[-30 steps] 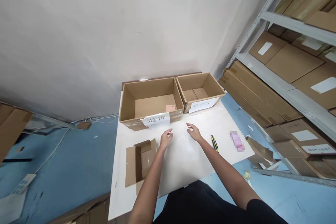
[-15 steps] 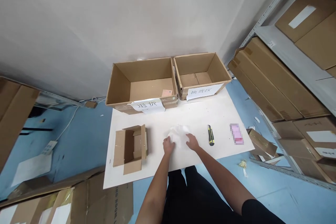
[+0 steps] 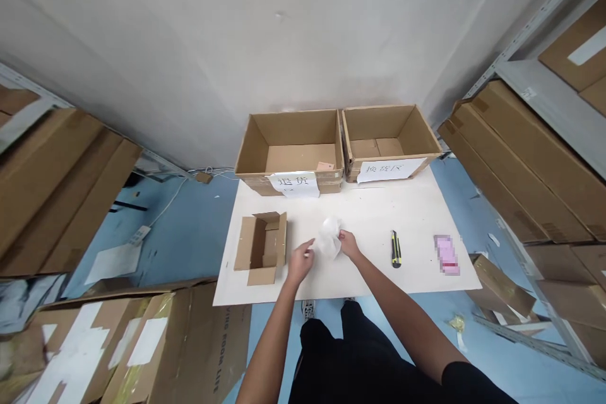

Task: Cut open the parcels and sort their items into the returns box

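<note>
On the white table, a crumpled, whitish see-through plastic wrap (image 3: 330, 237) stands up in loose folds. My right hand (image 3: 349, 244) pinches its right side. Just left of the wrap is my left hand (image 3: 300, 262), fingers a little apart and nothing visible in them; it seems not to touch the wrap. Further left sits a small cardboard box (image 3: 269, 247) with its flaps open and nothing seen inside. A black and yellow box cutter (image 3: 396, 249) lies to the right of my right hand. Beyond it is a pink item (image 3: 447, 255), blurred out by pixels.
Two large open cartons with handwritten paper signs, a left carton (image 3: 255, 148) and a right carton (image 3: 419, 132), stand along the table's (image 3: 227, 287) back. A pinkish card (image 3: 325, 166) lies in the left one. Shelves of long boxes (image 3: 534, 164) flank the right side.
The wrap, flatter before, is now bunched and raised in my right hand. My left hand has drawn away from it to the left. The whole view has shifted.
</note>
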`<state>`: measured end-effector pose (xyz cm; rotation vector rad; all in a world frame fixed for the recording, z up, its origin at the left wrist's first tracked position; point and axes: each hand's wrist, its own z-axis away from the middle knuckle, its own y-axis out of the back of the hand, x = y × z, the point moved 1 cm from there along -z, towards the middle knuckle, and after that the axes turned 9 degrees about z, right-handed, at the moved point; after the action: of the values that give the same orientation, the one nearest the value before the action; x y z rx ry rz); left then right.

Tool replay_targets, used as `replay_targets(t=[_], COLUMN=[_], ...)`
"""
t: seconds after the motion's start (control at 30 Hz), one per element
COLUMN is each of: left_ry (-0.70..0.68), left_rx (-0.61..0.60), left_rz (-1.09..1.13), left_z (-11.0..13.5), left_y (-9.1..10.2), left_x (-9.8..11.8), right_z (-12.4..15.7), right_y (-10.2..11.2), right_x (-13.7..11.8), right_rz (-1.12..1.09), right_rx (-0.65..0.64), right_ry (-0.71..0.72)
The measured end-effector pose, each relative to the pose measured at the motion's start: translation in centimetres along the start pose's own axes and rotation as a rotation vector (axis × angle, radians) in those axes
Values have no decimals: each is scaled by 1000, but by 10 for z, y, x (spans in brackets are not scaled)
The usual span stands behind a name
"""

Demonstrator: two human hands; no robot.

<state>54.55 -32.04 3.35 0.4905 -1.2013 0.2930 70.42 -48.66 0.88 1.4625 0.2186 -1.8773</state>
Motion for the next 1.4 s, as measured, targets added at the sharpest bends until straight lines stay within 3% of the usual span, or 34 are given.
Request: replay_targets(t=[0.07, 0.1, 0.2, 0.27, 0.33, 0.4, 0.5, 0.63, 0.8, 0.93, 1.07, 1.23, 1.4], left_ry=[-49, -61, 9, 52, 34, -11, -50, -176, -526, -780, -968, -1130, -1259], left_rx=[175, 207, 106, -13, -73, -46, 28, 46, 77, 24, -151, -419, -658], left_rz=[-170, -282, -566, -648, -659, -643, -578, -622, -777, -767, -703, -662, -687], left_z=[9, 14, 26, 35, 43, 48, 52, 57, 60, 49, 39, 64, 138], left_y=[70, 102, 175, 196, 199, 192, 184, 184, 170, 120, 31, -126, -310], left_x=[0, -3, -23, -40, -55, -65, -72, -69, -45, -6, 47, 111, 143], right_z=[-3, -3, -4, -4, -5, -5, -1, 21, 76, 116, 154, 241, 364], right_y=[-24, -41, -108, -157, -201, -233, -254, -236, -172, -115, -38, 85, 202], right_x=[-36, -54, -104, -125, -134, -133, -125, -119, -112, -95, -67, -8, 69], right_rz=[3, 11, 92, 208, 349, 472, 561, 567, 774, 901, 893, 900, 892], right_rx=[70, 98, 114, 83, 39, -22, -110, -110, -46, 69, 417, 802, 1065], right_ry=[94, 153, 316, 342, 299, 217, 136, 180, 339, 213, 132, -32, -273])
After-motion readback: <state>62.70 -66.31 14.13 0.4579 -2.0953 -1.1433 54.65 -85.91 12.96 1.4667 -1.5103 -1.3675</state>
